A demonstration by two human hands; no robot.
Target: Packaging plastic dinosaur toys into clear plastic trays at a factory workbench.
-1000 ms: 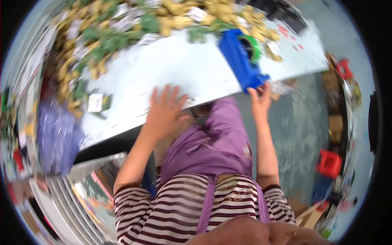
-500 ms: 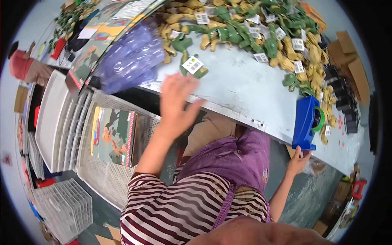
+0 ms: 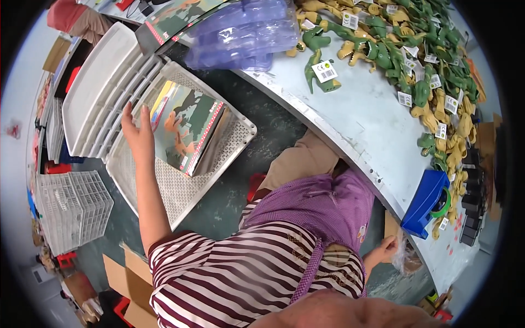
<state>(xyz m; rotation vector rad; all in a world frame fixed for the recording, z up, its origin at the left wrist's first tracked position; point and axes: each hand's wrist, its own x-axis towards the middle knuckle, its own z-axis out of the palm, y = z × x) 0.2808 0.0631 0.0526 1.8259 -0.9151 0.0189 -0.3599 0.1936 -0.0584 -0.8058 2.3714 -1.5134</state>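
Observation:
My left hand (image 3: 138,131) reaches over the white plastic crate (image 3: 219,169), fingers spread and holding nothing. It is at the left edge of a stack of printed cards (image 3: 187,128), dark green with a dinosaur picture and a red dotted edge. Whether the fingers touch the stack I cannot tell. My right hand (image 3: 385,250) hangs below the table edge with its fingers curled in and nothing visible in them. Nearest to it on the table is the blue tape dispenser (image 3: 424,202) with a green roll. A green toy dinosaur (image 3: 316,74) with a white tag lies near the table's edge.
Green and tan toy dinosaurs (image 3: 421,65) are heaped along the far side of the table (image 3: 350,109). Clear plastic packaging (image 3: 240,35) overhangs its left end. White crates (image 3: 104,87) stand at the left, with more crates (image 3: 76,210) and a cardboard box (image 3: 131,284) on the floor.
My left hand has moved from the table edge down left to the card stack in the crate. My right hand has let go of the tape dispenser and drawn back. The view has turned left.

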